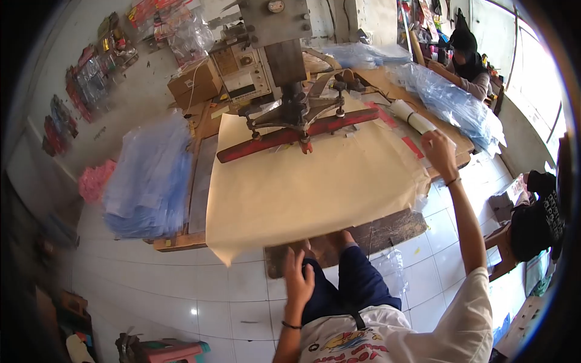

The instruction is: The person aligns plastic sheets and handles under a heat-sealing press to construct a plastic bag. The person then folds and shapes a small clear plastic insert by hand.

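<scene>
My right hand (440, 152) is closed round the near end of a pale rolled bundle (414, 117) with a dark band about it, at the right side of the worktable. My left hand (299, 279) hangs in front of my lap, fingers stretched out and holding nothing. A large cream sheet (302, 199) covers the middle of the table and droops over its front edge. Above the sheet is a press head with a long red bar (266, 145), which hides part of the sheet's far side.
Bluish plastic sheets (148, 175) are stacked at the left, beside a pink bundle (97, 180). A control box (243, 69) and a cardboard box (195, 83) stand behind. More clear plastic (448, 100) lies at the right, where another person (469, 63) sits.
</scene>
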`<state>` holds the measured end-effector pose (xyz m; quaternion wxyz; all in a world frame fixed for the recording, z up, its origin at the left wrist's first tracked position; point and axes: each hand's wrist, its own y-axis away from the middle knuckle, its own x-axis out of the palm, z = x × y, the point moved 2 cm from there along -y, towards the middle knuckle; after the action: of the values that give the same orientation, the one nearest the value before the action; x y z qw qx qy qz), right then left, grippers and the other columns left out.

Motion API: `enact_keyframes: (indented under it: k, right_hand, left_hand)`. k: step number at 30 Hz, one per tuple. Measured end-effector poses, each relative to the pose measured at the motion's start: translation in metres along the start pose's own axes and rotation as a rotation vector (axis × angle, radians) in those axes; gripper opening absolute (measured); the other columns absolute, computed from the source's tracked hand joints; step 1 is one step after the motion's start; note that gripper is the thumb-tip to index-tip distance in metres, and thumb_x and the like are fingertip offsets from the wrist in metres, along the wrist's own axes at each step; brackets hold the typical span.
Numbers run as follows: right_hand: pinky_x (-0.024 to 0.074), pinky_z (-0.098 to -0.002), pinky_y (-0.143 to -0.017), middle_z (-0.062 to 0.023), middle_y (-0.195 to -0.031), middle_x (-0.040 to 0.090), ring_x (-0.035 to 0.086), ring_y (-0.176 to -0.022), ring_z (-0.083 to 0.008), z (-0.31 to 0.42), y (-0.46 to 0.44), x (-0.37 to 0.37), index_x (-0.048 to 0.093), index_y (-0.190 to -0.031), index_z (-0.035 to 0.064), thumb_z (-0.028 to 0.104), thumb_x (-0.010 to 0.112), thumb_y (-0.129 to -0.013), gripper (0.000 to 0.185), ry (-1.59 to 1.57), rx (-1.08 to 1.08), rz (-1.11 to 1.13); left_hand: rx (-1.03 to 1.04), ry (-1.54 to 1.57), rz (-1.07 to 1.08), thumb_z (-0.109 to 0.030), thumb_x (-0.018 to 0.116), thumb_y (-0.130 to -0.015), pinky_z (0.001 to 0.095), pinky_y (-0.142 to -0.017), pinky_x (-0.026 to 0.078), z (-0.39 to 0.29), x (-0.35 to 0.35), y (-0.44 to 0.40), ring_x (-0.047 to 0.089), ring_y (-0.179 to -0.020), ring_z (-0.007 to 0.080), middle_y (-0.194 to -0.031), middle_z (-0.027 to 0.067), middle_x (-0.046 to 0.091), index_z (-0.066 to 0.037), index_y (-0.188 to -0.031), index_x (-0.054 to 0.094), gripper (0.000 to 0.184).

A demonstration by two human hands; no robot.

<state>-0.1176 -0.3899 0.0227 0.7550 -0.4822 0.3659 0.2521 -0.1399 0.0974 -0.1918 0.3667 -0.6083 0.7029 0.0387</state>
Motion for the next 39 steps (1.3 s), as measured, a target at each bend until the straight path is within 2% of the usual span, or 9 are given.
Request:
enact_keyframes:
  k: [4, 10, 19, 22, 26, 29, 32, 36, 39]
  right_hand:
    - [0.0522, -0.047, -0.08, -0.0113, -0.1, 0.067, 0.066, -0.094, -0.0349, -0.028, 0.002, 0.003, 0.067, -0.096, 0.0076, 0.025, 0.069, -0.088, 0.02, 0.159, 0.007, -0.081]
    - [0.0567, -0.046, -0.078, -0.0151, -0.099, 0.067, 0.068, -0.095, -0.0339, -0.044, -0.009, 0.029, 0.064, -0.092, 0.0054, 0.011, 0.055, -0.09, 0.011, 0.402, 0.018, -0.085]
    - [0.0509, -0.0519, -0.081, -0.0276, -0.097, 0.068, 0.066, -0.094, -0.0447, -0.009, -0.006, -0.044, 0.064, -0.103, -0.0007, 0.015, 0.054, -0.096, 0.02, 0.059, 0.117, 0.008]
    - [0.0481, -0.0535, -0.077, -0.0284, -0.095, 0.067, 0.064, -0.091, -0.0476, 0.042, 0.02, -0.085, 0.063, -0.107, 0.0012, 0.021, 0.052, -0.1, 0.023, -0.105, -0.086, 0.166]
    - [0.0457, -0.043, -0.058, -0.0208, -0.074, 0.061, 0.062, -0.064, -0.0389, 0.117, 0.054, -0.113, 0.06, -0.105, 0.0023, 0.012, 0.053, -0.1, 0.013, -0.385, -0.44, 0.666]
    - [0.0517, -0.046, -0.064, -0.0172, -0.078, 0.068, 0.068, -0.075, -0.0387, 0.162, 0.078, -0.099, 0.06, -0.106, 0.0088, 0.019, 0.057, -0.098, 0.013, -0.329, -0.607, 0.918]
    - [0.0543, -0.0434, -0.069, -0.011, -0.081, 0.07, 0.069, -0.076, -0.0354, 0.198, 0.091, -0.078, 0.062, -0.107, 0.0103, 0.026, 0.058, -0.1, 0.017, -0.411, -0.755, 1.027]
    - [0.0536, -0.0444, -0.069, -0.0103, -0.084, 0.071, 0.068, -0.075, -0.0356, 0.214, 0.104, -0.044, 0.063, -0.105, 0.009, 0.027, 0.057, -0.1, 0.019, -0.498, -0.847, 1.051]
    - [0.0531, -0.0441, -0.068, -0.0103, -0.081, 0.07, 0.068, -0.074, -0.0355, 0.21, 0.108, -0.04, 0.064, -0.102, 0.0091, 0.029, 0.057, -0.101, 0.021, -0.534, -0.832, 1.071]
  left_hand:
    - [-0.014, -0.347, 0.364, -0.034, 0.071, -0.087, 0.0519, -0.108, 0.041, 0.033, 0.027, 0.105, 0.045, -0.133, 0.0491, -0.148, 0.0233, 0.047, -0.016, -0.122, 0.069, 0.039]
    - [-0.125, 0.032, 0.316, -0.031, 0.065, -0.094, 0.0488, -0.111, 0.039, 0.077, 0.017, 0.108, 0.041, -0.138, 0.0442, -0.151, 0.0124, 0.048, -0.021, -0.122, 0.069, 0.03]
    - [-0.19, -0.057, 0.425, -0.035, 0.066, -0.094, 0.0491, -0.112, 0.037, 0.121, 0.023, 0.089, 0.044, -0.136, 0.042, -0.152, 0.0218, 0.043, -0.026, -0.12, 0.07, 0.028]
    - [-0.25, -0.232, 0.584, -0.038, 0.065, -0.094, 0.0482, -0.111, 0.04, 0.096, 0.017, 0.079, 0.048, -0.133, 0.0424, -0.147, 0.0217, 0.049, -0.022, -0.126, 0.067, 0.036]
    - [-0.272, 0.482, 0.354, -0.031, 0.066, -0.096, 0.0405, -0.102, 0.047, -0.003, -0.02, 0.008, 0.063, -0.119, 0.0282, -0.128, 0.0195, 0.066, -0.005, -0.133, 0.06, 0.046]
    - [-0.035, 0.656, 0.181, -0.049, 0.058, -0.099, 0.0379, -0.104, 0.044, -0.077, -0.061, -0.046, 0.061, -0.117, 0.0231, -0.13, 0.0146, 0.065, -0.001, -0.146, 0.046, 0.068]
    - [0.194, 0.789, 0.412, -0.054, 0.057, -0.097, 0.0391, -0.104, 0.044, -0.121, -0.076, -0.07, 0.062, -0.114, 0.0234, -0.13, 0.0152, 0.064, -0.002, -0.148, 0.044, 0.074]
    - [0.142, 0.456, 0.551, -0.019, 0.071, -0.093, 0.0302, -0.079, 0.05, -0.126, -0.069, -0.059, 0.064, -0.087, 0.0173, -0.095, 0.0046, 0.069, -0.008, -0.128, 0.065, 0.037]
    - [0.151, 0.228, 0.408, -0.019, 0.07, -0.093, 0.031, -0.068, 0.046, -0.103, -0.069, -0.04, 0.059, -0.073, 0.0189, -0.083, 0.0023, 0.065, -0.009, -0.11, 0.073, 0.02]
